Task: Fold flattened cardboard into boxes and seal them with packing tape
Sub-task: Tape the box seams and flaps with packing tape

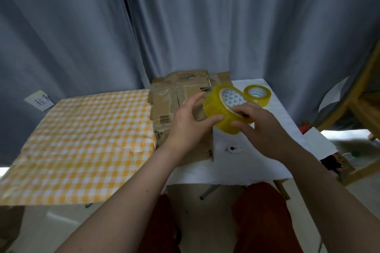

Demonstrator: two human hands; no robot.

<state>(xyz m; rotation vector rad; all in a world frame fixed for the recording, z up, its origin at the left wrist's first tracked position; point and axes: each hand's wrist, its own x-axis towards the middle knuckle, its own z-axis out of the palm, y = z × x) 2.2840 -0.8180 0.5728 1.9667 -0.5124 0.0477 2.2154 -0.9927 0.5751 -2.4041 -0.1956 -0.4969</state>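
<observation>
A large yellow roll of packing tape (216, 107) is held up above the table between both hands. My right hand (265, 131) grips its right side, with fingers curled over the rim and into the core. My left hand (189, 123) touches the roll's left side with thumb and spread fingers. Beneath the hands lies a stack of flattened brown cardboard (164, 104), partly hidden by my left hand. A second, thinner tape roll (258, 94) lies flat on the white cloth behind.
The table carries a yellow checked cloth (82, 139) on the left and a white cloth (236, 168) on the right. A small white and black object (233, 148) lies near the front. Grey curtains hang behind. A wooden frame (353, 96) stands at the right.
</observation>
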